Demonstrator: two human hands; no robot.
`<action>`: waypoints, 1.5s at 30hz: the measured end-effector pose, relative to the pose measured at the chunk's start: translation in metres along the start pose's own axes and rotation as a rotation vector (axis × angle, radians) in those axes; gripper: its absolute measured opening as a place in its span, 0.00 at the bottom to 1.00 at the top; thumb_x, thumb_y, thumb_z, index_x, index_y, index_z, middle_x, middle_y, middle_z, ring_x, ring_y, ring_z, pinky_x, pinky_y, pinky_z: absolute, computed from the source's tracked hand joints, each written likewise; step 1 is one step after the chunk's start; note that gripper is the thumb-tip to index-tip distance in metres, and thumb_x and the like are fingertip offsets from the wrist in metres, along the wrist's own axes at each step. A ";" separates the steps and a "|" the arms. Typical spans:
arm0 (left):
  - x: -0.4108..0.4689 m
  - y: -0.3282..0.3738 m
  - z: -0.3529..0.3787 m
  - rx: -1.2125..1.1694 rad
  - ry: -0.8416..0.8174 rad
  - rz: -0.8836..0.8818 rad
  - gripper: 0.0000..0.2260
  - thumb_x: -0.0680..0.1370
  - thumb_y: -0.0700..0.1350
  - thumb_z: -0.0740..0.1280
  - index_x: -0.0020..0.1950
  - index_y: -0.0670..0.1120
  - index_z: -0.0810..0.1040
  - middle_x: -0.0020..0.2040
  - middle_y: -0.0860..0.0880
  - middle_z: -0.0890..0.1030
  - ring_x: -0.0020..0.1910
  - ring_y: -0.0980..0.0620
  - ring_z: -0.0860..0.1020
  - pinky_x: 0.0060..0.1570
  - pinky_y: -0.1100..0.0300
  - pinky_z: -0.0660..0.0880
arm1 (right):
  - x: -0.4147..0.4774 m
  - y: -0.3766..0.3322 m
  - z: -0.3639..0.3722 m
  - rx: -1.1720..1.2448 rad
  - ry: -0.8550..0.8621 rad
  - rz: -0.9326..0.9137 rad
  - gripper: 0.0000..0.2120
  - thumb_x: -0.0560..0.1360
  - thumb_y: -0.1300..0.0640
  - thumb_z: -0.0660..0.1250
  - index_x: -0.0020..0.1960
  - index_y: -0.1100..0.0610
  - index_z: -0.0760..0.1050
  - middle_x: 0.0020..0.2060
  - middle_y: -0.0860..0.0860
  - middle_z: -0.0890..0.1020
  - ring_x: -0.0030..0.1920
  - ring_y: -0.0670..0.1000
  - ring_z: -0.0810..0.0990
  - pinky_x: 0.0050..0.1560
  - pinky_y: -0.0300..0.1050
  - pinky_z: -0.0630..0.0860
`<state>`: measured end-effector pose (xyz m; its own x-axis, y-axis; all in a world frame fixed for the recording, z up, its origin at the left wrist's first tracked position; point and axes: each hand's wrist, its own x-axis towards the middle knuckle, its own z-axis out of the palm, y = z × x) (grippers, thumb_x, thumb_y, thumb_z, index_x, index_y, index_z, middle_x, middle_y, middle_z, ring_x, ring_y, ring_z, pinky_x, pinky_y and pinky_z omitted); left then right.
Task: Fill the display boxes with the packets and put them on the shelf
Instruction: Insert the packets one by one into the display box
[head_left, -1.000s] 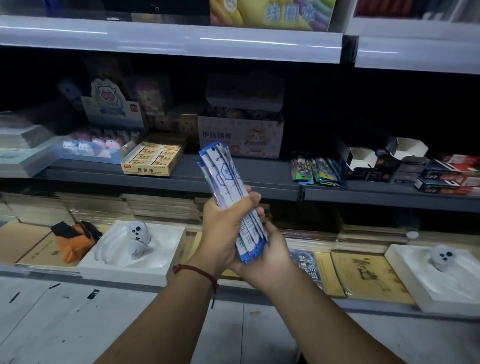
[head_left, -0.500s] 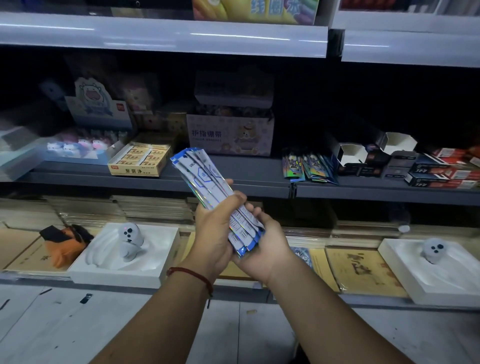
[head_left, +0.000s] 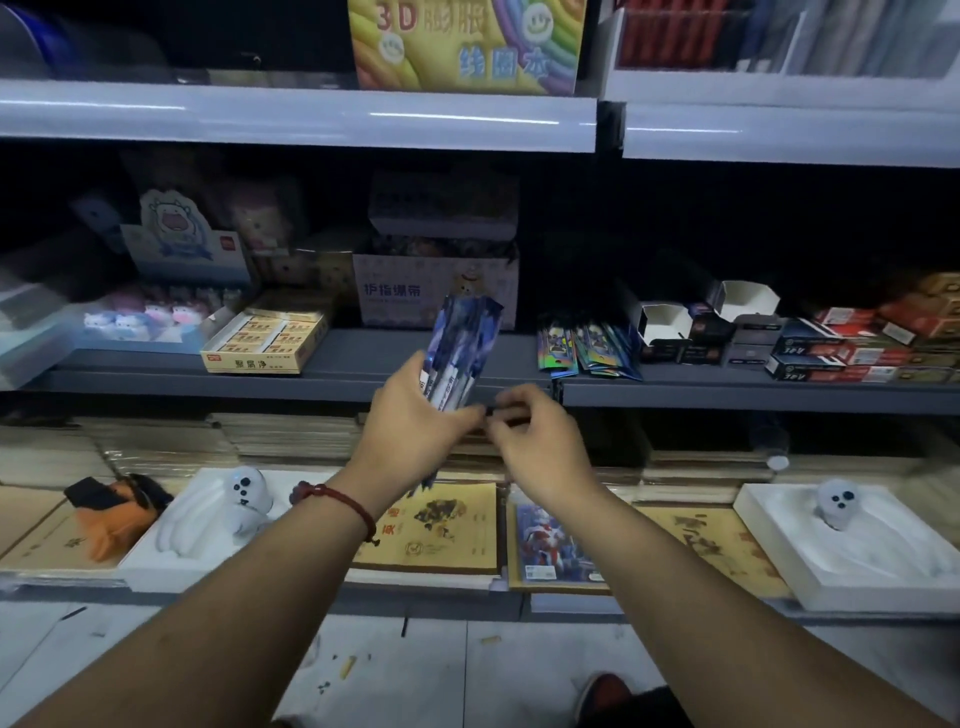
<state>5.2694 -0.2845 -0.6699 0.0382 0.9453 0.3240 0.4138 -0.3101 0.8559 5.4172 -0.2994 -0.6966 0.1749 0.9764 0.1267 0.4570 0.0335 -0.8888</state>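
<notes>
Left hand (head_left: 415, 423) grips the lower half of a bundle of long, glossy blue-and-white packets (head_left: 463, 345), held upright in front of the dark grey metal shelf (head_left: 358, 358), probably to square the stack before boxing. Right hand (head_left: 540, 447), just beside the bundle's base, has curled fingers; whether it pinches anything cannot be told. Open black cardboard display boxes with white interiors (head_left: 662, 325) stand on that shelf towards its right end, apparently unfilled.
</notes>
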 end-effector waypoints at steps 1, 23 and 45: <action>0.004 0.005 -0.001 0.115 -0.010 0.039 0.16 0.69 0.45 0.78 0.51 0.52 0.75 0.40 0.53 0.81 0.38 0.59 0.79 0.34 0.68 0.74 | 0.001 0.000 -0.010 -0.147 0.012 -0.092 0.13 0.79 0.53 0.69 0.62 0.51 0.74 0.56 0.47 0.80 0.55 0.50 0.80 0.54 0.50 0.80; 0.092 0.034 0.088 0.753 -0.147 0.395 0.18 0.72 0.53 0.71 0.52 0.54 0.64 0.51 0.51 0.81 0.51 0.42 0.80 0.39 0.53 0.70 | 0.096 0.045 -0.158 -0.988 0.198 -0.068 0.14 0.78 0.59 0.67 0.63 0.51 0.74 0.61 0.51 0.79 0.55 0.58 0.81 0.41 0.47 0.71; 0.028 0.052 0.004 0.501 0.043 0.296 0.17 0.71 0.50 0.74 0.54 0.54 0.70 0.45 0.51 0.82 0.44 0.42 0.80 0.41 0.51 0.76 | 0.046 -0.043 -0.168 -0.395 0.787 -0.601 0.01 0.78 0.66 0.67 0.48 0.63 0.78 0.49 0.56 0.75 0.42 0.49 0.74 0.41 0.48 0.76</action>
<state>5.2956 -0.2734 -0.6175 0.1850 0.8172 0.5458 0.7712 -0.4650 0.4348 5.5524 -0.2919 -0.5781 0.2762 0.4057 0.8713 0.8815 0.2544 -0.3979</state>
